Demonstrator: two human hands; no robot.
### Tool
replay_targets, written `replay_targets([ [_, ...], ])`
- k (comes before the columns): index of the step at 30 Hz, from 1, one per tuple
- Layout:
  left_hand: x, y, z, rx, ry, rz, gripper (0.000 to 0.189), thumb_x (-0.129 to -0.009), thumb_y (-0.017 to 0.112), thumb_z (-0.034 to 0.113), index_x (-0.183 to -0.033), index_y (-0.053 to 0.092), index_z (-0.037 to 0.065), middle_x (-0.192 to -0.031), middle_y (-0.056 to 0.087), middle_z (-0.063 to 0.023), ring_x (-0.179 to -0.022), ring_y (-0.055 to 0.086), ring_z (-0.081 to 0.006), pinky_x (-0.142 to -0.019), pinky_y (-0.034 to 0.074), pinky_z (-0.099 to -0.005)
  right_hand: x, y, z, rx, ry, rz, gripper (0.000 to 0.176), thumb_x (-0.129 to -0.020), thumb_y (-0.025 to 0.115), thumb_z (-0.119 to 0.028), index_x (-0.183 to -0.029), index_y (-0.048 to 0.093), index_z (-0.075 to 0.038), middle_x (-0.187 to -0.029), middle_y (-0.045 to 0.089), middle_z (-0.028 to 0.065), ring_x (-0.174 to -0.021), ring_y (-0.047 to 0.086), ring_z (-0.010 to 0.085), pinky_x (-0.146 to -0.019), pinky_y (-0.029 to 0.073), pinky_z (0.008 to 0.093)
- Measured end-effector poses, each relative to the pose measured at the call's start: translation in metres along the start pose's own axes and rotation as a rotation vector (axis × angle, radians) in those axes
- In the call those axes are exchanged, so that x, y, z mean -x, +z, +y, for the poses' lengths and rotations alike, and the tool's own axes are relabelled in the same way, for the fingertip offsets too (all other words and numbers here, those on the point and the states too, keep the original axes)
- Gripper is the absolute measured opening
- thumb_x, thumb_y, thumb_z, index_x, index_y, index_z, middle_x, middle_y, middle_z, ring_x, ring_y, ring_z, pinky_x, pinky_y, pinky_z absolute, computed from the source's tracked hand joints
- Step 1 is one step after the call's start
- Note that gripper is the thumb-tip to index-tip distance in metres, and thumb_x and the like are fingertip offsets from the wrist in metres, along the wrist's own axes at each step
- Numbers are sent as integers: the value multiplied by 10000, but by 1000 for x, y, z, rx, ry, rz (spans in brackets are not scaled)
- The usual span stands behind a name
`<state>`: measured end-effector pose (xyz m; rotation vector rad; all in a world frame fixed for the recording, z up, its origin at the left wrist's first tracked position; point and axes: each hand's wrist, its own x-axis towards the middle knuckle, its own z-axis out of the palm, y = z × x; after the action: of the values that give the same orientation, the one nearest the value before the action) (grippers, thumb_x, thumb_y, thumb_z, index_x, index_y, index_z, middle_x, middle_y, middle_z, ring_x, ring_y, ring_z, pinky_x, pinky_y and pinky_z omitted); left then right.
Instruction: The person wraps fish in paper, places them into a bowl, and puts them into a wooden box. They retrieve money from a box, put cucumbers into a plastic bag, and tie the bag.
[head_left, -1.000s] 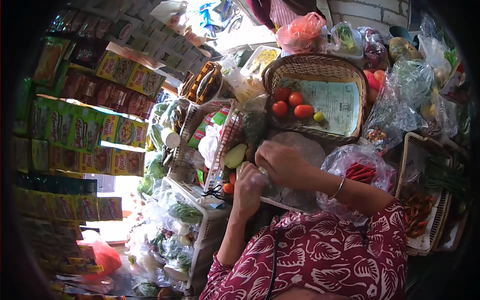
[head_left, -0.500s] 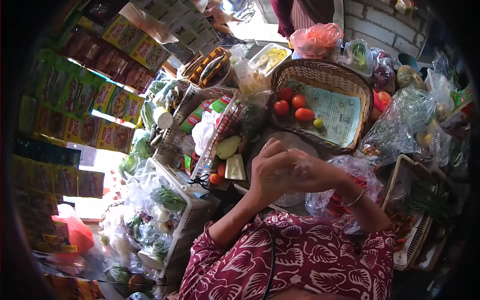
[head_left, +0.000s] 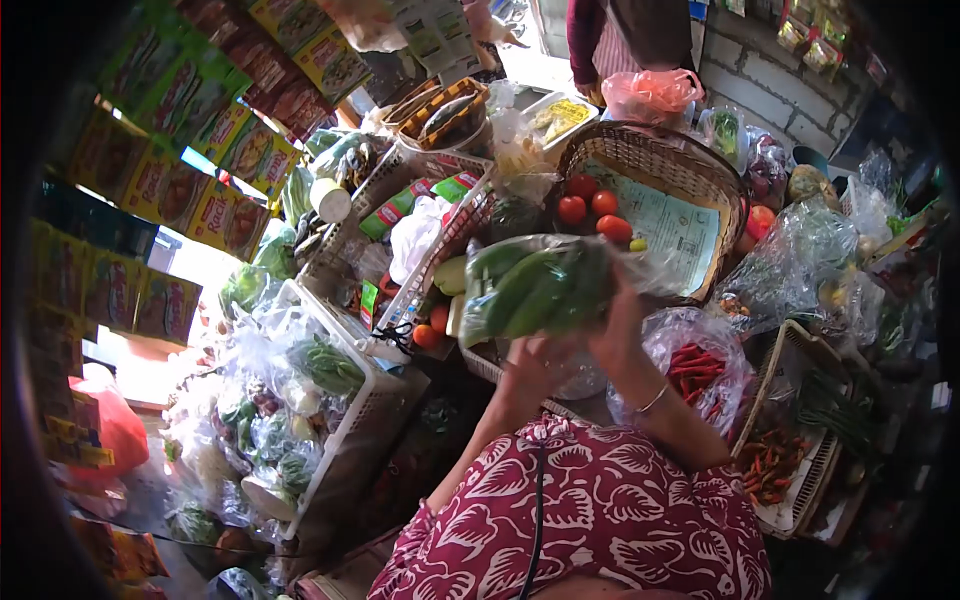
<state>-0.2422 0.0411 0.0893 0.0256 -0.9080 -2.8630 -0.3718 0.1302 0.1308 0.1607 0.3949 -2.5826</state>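
A clear plastic bag of long green vegetables (head_left: 540, 290), shaped like cucumbers, is held up in front of me, slightly smeared by motion. My right hand (head_left: 618, 325), with a bracelet at the wrist, grips its right end. Under the bag's lower edge, my left hand (head_left: 535, 362) has its fingers closed against the plastic, partly hidden by it. Just beyond the bag stands a wicker basket (head_left: 735, 240) holding tomatoes (head_left: 572, 210) and a printed paper lining. Red chillies (head_left: 695, 375) in an open clear bag lie right beside my right forearm.
On the left, a white plastic crate (head_left: 345, 450) is crowded with bagged vegetables, and another basket holds packets. Seasoning sachets (head_left: 235, 215) hang at the upper left. At right, a tray of small chillies (head_left: 770, 465) stands below plastic-wrapped produce (head_left: 800, 245). A person (head_left: 645, 45) stands at the back.
My hands were pressed together with no bag of vegetables visible; now they hold it up. The hands have moved apart, and the view has shifted slightly.
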Motion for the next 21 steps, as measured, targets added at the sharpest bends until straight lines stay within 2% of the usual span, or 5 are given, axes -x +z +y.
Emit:
replay_targets([
  [4,-18,-3,39,235,228,196,682,-804,593,494,-1297,393,68,-1226,499,-115,-1151,473,-300,-979,358,-469,5,-46,27,13,116,30,230,-924,410,-133,-1116,517,-64,-1070,589,109,-982,575,201,-898,460,365],
  [8,-24,-29,53,82,238,175,497,-807,592,211,-1248,432,49,-1160,542,-119,-1091,526,-283,-923,432,-473,-1,-56,-9,1020,-645,-117,450,-774,530,16,-1209,418,-19,-1139,513,130,-1049,508,205,-957,373,331],
  [14,-56,-2,28,-494,248,17,507,-843,595,165,-1285,379,44,-1184,524,-108,-1079,521,-179,-910,435,-297,5,-6,-7,1245,-382,-372,339,-904,528,-168,-1213,451,-52,-1171,485,34,-1105,433,106,-947,349,257],
  [17,-71,10,27,-461,420,70,398,-932,482,230,-1270,379,48,-1172,530,-95,-1043,527,-156,-898,426,-277,-4,-9,-5,1245,-434,-313,130,-910,539,-185,-988,535,-80,-821,516,-33,-770,452,45,-709,385,210],
  [21,-73,13,40,-509,462,138,341,-980,355,300,-1134,500,33,-1060,592,-89,-950,563,-135,-845,450,-268,-18,-11,-4,1315,-454,-307,98,-896,555,-161,-877,544,-66,-762,486,-44,-713,437,53,-664,373,200],
])
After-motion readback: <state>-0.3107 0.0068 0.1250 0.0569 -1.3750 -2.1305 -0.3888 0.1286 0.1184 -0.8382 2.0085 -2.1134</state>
